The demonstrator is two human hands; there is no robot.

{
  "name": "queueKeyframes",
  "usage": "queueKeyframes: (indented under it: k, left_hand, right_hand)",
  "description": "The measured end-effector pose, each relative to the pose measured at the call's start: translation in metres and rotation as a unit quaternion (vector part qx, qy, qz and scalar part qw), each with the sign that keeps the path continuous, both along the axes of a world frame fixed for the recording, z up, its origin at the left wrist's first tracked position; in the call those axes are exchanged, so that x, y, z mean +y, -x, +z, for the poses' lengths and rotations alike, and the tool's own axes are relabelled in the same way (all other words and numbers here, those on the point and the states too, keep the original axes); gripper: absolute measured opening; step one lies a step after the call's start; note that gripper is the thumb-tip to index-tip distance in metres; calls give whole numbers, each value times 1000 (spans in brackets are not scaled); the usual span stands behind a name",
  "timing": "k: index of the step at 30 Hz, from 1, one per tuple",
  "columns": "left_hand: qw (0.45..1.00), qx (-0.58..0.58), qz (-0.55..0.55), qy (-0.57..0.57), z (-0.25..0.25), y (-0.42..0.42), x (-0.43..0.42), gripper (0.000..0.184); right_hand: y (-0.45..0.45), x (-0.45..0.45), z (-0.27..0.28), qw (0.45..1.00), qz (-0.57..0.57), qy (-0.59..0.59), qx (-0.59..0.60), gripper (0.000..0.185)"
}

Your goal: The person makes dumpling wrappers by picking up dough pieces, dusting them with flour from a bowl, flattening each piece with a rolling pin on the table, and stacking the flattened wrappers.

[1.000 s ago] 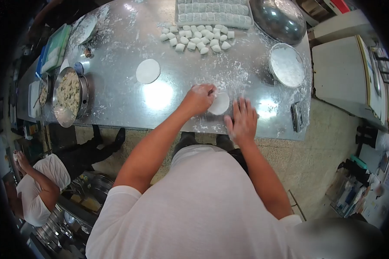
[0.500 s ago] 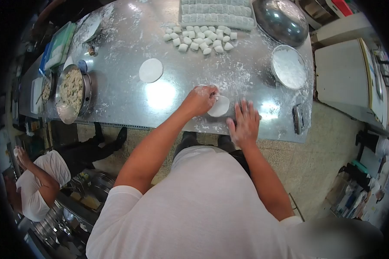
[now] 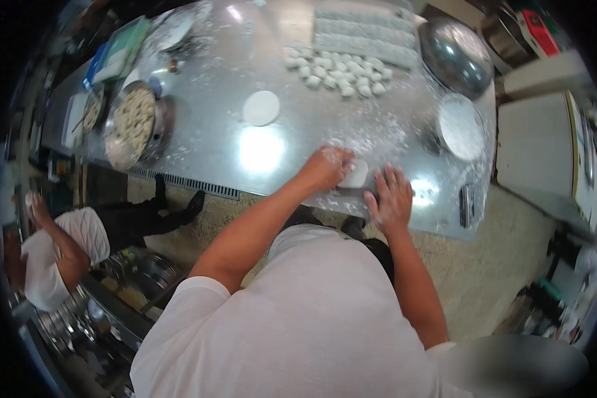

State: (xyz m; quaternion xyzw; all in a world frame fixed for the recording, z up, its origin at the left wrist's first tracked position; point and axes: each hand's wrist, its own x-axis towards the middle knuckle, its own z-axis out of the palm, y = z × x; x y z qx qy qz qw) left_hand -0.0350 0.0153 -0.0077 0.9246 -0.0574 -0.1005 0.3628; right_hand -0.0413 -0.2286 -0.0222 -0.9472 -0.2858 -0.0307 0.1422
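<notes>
Rightward in view the table had shifted as the camera swung, while both hands stayed by the near disc. The left hand, fingers curled, seemed to pinch that disc's left side against the table; the right hand lay palm down just beside it, fingers spread, and whether it pressed on anything was hidden. Too hard a tug by the pinch might have torn the disc or pulled it out of round. Farther out, the far disc lay flat where little flour showed, so it could have stuck. Beyond, dough pieces crowded close and might have clung together if underfloured.
</notes>
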Motion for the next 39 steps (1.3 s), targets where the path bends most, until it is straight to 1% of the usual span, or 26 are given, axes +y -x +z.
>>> queueKeyframes:
  k: [1, 2, 3, 4, 5, 7, 8, 9, 10, 11, 12, 14, 15, 19, 21, 22, 24, 25, 27, 28, 30, 32, 34, 36, 38, 39]
  left_hand:
    - [999, 41, 15, 25, 17, 4, 7, 28]
    - [999, 32, 26, 22, 19, 7, 21, 28]
    - [981, 88, 75, 156, 18, 10, 37, 24]
    - [939, 144, 116, 289, 18, 15, 52, 21]
    - [898, 173, 152, 374, 18, 12, 72, 21]
    - [884, 127, 202, 402, 14, 4, 122, 24]
    - [889, 94, 222, 390, 12, -5, 144, 24]
    - [927, 62, 244, 279, 1, -16, 170, 23]
    - [944, 49, 279, 171, 13, -22, 184, 21]
    - [950, 4, 296, 99, -2, -27, 201, 26]
    - [950, 3, 296, 101, -4, -31, 211, 26]
    - [918, 52, 332, 212, -12, -34, 223, 26]
    - [919, 42, 319, 228, -18, -33, 226, 26]
    - [929, 34, 304, 207, -23, -32, 227, 26]
    - [946, 45, 286, 142, -15, -29, 227, 27]
    - [948, 44, 282, 142, -16, -29, 227, 27]
    - [962, -96, 254, -34, -14, -30, 221, 32]
    - [963, -97, 249, -33, -13, -33, 215, 32]
    - [924, -230, 247, -181, -9, -43, 196, 37]
    - [924, -232, 246, -181, -13, -54, 186, 37]
    - [949, -255, 149, -113, -25, -81, 160, 39]
    - [948, -249, 143, -141, -41, -110, 133, 37]
    - [946, -246, 130, -167, -54, -126, 117, 36]
    - [934, -274, 137, -186, -58, -134, 119, 34]
    - [940, -285, 133, -129, -53, -132, 118, 32]
    - [955, -218, 172, -106, -31, -127, 108, 33]
  right_hand:
    - [5, -4, -1, 1000, 4, -8, -3, 56]
    - [5, -5, -4, 1000, 15, -12, -12, 56]
    - [1, -6, -8, 1000, -3, -15, -22, 55]
    - [-1, -3, -6, 999, -24, -17, -30, 54]
    - [-4, 0, -7, 999, -34, -20, -34, 51]
    - [-4, 6, -7, 998, -40, -14, -43, 50]
    - [-6, 7, -6, 998, -46, -9, -53, 50]
    - [-6, 8, -6, 997, -45, -5, -56, 50]
    - [-5, 8, -6, 997, -50, 3, -60, 49]
    - [-5, 9, -7, 996, -55, 10, -64, 49]
    - [-7, 11, -7, 996, -55, 12, -67, 49]
    - [-6, 11, -8, 996, -56, 7, -70, 49]
    - [-5, 11, -8, 996, -60, 9, -68, 49]
    - [-7, 12, -8, 995, -61, 2, -75, 47]
    - [-6, 13, -8, 994, -66, 2, -83, 47]
    - [-6, 13, -8, 995, -65, 0, -80, 47]
    - [-5, 12, -7, 995, -70, -1, -77, 46]
    - [-4, 12, -7, 995, -67, -4, -80, 47]
    - [-6, 12, -6, 994, -67, -8, -86, 47]
    - [-6, 12, -5, 995, -65, -7, -82, 47]
    - [-6, 11, -5, 995, -64, -6, -78, 48]
    - [-6, 9, 1, 996, -46, -2, -75, 50]
    - [-12, 3, 2, 996, -43, -4, -72, 46]
    - [-22, -14, -3, 998, -2, -52, -33, 40]
    - [-30, -26, 1, 996, -24, -72, -43, 33]
    - [-33, -33, 1, 996, -30, -77, -34, 32]
